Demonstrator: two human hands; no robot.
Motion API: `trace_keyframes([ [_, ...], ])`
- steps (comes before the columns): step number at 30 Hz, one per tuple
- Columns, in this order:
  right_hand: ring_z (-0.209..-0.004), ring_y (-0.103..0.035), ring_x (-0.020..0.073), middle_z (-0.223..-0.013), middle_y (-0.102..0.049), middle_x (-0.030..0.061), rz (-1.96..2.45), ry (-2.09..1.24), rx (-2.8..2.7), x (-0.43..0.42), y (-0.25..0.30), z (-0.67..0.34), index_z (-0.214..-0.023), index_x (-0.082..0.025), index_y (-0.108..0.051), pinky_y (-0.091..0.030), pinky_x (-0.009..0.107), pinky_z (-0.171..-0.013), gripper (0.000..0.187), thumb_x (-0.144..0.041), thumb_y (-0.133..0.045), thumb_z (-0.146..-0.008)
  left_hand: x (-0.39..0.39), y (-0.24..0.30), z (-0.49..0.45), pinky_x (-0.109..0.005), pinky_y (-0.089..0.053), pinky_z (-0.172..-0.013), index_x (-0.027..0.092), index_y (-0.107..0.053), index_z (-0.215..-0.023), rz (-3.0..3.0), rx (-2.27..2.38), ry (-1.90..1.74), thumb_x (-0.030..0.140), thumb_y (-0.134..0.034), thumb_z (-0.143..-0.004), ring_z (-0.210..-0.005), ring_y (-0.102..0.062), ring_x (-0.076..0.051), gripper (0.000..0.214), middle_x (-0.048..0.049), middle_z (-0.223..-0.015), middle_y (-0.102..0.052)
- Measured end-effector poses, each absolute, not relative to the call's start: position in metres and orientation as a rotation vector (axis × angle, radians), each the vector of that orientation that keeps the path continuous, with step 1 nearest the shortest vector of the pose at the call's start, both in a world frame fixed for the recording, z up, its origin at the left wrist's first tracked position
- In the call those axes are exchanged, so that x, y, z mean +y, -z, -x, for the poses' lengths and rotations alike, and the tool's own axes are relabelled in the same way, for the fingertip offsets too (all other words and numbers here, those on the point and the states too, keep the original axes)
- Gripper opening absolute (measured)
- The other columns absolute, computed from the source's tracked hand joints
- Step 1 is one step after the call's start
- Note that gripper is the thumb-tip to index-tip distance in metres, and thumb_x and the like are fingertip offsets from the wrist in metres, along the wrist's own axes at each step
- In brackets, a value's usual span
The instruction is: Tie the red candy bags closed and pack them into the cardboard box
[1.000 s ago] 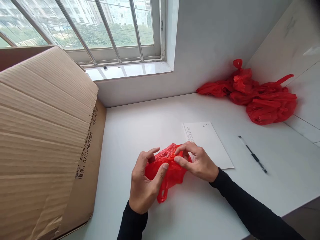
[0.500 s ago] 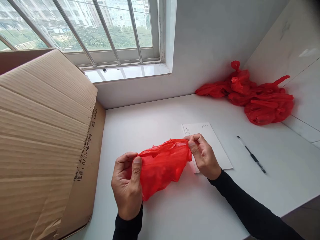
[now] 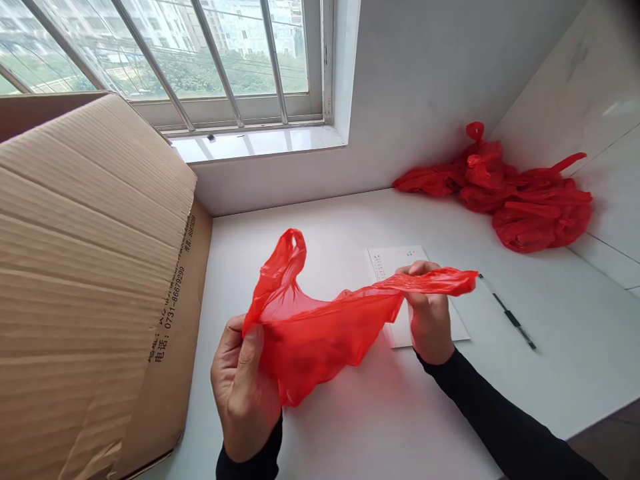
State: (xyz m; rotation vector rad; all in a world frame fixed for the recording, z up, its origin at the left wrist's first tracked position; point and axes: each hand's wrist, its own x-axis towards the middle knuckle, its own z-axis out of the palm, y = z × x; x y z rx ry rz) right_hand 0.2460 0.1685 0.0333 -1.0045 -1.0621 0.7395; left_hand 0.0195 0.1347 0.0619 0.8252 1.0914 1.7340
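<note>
A thin red plastic bag [image 3: 320, 340] is stretched between my two hands above the white table. My left hand [image 3: 245, 387] pinches its left side between thumb and fingers, and one looped handle stands up above that grip. At the other side my right hand [image 3: 430, 320] is closed on the bag near the second handle, which sticks out to the right over the fingers. Part of the right hand's fingers is hidden by the plastic. Beneath and behind the right hand lies a white notebook [image 3: 453, 323] with small print on its cover.
A large cardboard box [image 3: 90, 280] with open flaps fills the left side. Several crumpled red bags [image 3: 540, 213] are heaped in the back right corner. A black pen [image 3: 507, 313] lies right of the notebook on the white table [image 3: 345, 433]. Behind is a barred window [image 3: 240, 60].
The bag's two handles have unfolded, one upward at the left and one out to the right. My hands have moved farther apart, and the right hand has turned.
</note>
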Motion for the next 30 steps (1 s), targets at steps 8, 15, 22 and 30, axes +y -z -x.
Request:
trace_keyframes([
  [8, -0.057, -0.041, 0.0127, -0.07, -0.049, -0.0059, 0.682, -0.154, -1.534, 0.135, -0.057, -0.228, -0.096, -0.025, -0.045, -0.039, 0.03, -0.059, 0.025, -0.012, -0.062, -0.083, 0.127, -0.059, -0.019, -0.019, -0.053, -0.071, 0.025, -0.069, -0.102, -0.937, 1.077, -1.681, 0.025, -0.073, -0.084, -0.076, -0.061, -0.011, 0.018, -0.0003, -0.089, -0.065],
  [15, -0.066, -0.048, 0.0141, -0.075, -0.049, -0.0011, 1.244, -0.637, -1.238, 0.15, -0.066, -0.253, -0.087, -0.022, -0.059, -0.044, 0.029, -0.06, 0.006, -0.026, -0.059, -0.092, 0.13, -0.061, -0.009, -0.028, -0.055, -0.069, 0.022, -0.07, -0.083, -1.133, 0.875, -1.556, 0.028, -0.059, -0.09, -0.084, -0.059, -0.018, 0.015, -0.0052, -0.092, -0.059],
  [22, -0.062, -0.061, 0.0151, -0.08, -0.065, -0.0049, 0.823, -1.077, -0.985, 0.134, -0.077, -0.257, -0.098, -0.031, -0.038, -0.054, 0.03, -0.06, 0.026, -0.025, -0.063, -0.094, 0.136, -0.076, -0.008, -0.036, -0.053, -0.067, 0.022, -0.055, -0.067, -1.07, 0.744, -1.381, 0.045, -0.071, -0.08, -0.069, -0.054, -0.02, 0.031, -0.0026, -0.071, -0.052],
  [30, -0.078, -0.068, 0.0164, -0.089, -0.07, 0.0026, 0.836, -0.638, -1.887, 0.131, -0.07, -0.24, -0.103, -0.022, -0.051, -0.054, 0.027, -0.065, 0.014, -0.014, -0.059, -0.095, 0.128, -0.075, -0.017, -0.034, -0.053, -0.067, 0.021, -0.051, -0.064, -1.122, 0.916, -1.362, 0.043, -0.077, -0.077, -0.07, -0.055, -0.02, 0.036, -0.0025, -0.07, -0.056],
])
